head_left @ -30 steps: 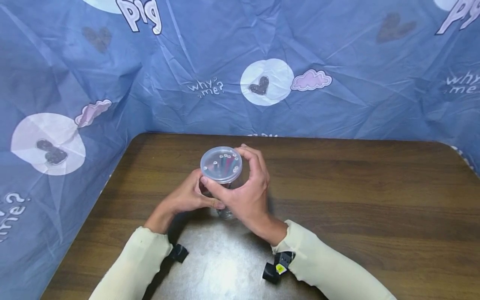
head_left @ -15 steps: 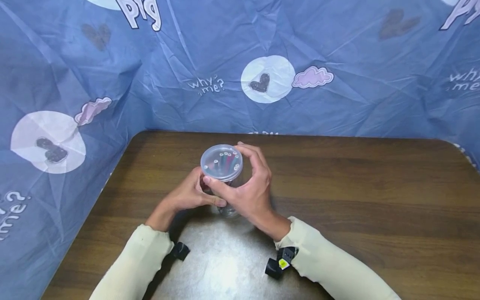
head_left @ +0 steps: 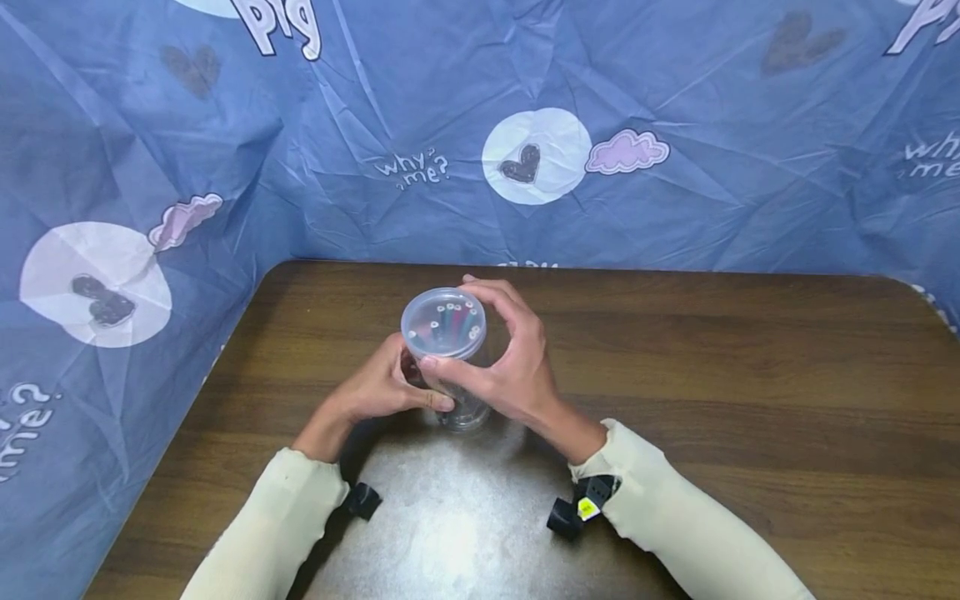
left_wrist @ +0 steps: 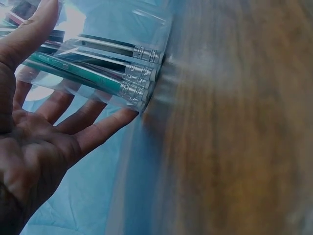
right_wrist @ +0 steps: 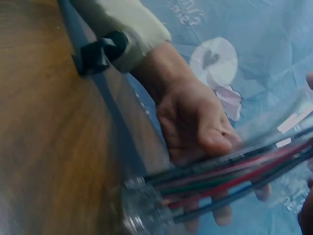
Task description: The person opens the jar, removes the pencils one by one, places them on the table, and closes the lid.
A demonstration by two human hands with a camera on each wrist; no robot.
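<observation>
A clear plastic jar [head_left: 471, 408] stands upright on the table in the head view, topped by a round translucent lid [head_left: 442, 323]. Several pencils [left_wrist: 73, 71] in green and dark tones lie lengthwise inside it, their metal ferrules near the jar's base; red ones show in the right wrist view. My left hand [head_left: 378, 383] grips the jar's body from the left, thumb across its near side and fingers behind. With the thumb at the near rim and the fingers at the far rim, my right hand [head_left: 513, 362] holds the lid.
The jar is on a brown wooden table [head_left: 712, 400] with rounded far corners. A blue printed cloth [head_left: 420, 92] hangs behind the table and along its left side. Black wrist cameras [head_left: 566, 518] sit below both sleeves.
My right hand has turned around the lid, its thumb sliding right along the near rim and its wrist swinging right. More of the jar's body shows. The left hand keeps its grip.
</observation>
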